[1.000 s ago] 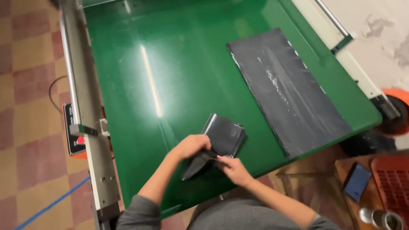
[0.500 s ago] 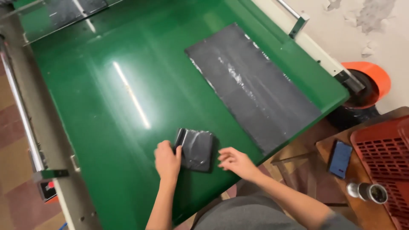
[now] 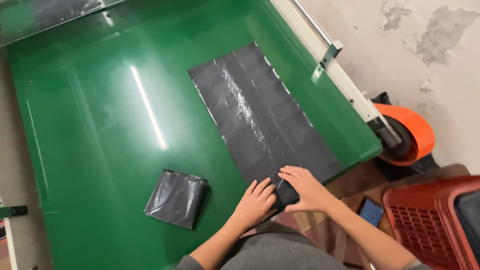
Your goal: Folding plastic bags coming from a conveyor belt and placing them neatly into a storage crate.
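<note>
Left hand lay palm-down on near end of flat black plastic sheet, fingers slightly apart, extended, clamped on nothing. Right hand lay beside it on same end of sheet, fingers spread, pressing flat, no grasp. Sheet lay lengthwise on green desk, near end at desk edge. Folded black plastic bag lay on desk left of left hand, apart from it, untouched. Red crate stood at right, off desk. Orange roller stood beyond desk's right edge.
</note>
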